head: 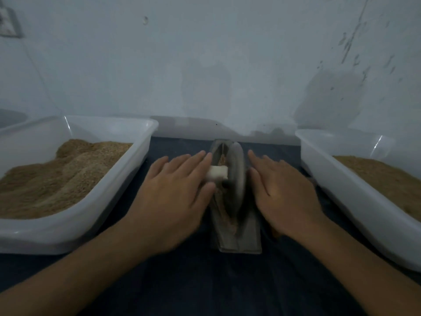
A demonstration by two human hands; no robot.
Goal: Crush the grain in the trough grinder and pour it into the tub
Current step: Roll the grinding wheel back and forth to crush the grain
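Right now both hands sit flat on either side of the trough grinder (237, 233), which lies in the middle of the dark counter (205, 281), its long axis running from near to far. The grey wheel (237, 176) stands upright in the trough, around the middle of its length, with brown grain (224, 159) showing in the channel beside and below it. The left hand (175, 192) lies palm down over the white handle (217, 173) that sticks out of the wheel's left side; its fingers (193, 160) are straight and held close together, pointing far and slightly right, resting on the handle rather than wrapping it. The right hand (282, 190) mirrors it on the wheel's right side, palm down, fingers (257, 160) straight and together, thumb close to the wheel's face; whatever handle sits beneath it is hidden. To the left, just beside the left hand, a white tub (127, 179) holds a mounded heap of brown material. To the right, another white tub (341, 179) holds a lower, flatter layer of similar stuff. Behind it all, a pale wall (205, 65) marked with dark specks on the right.
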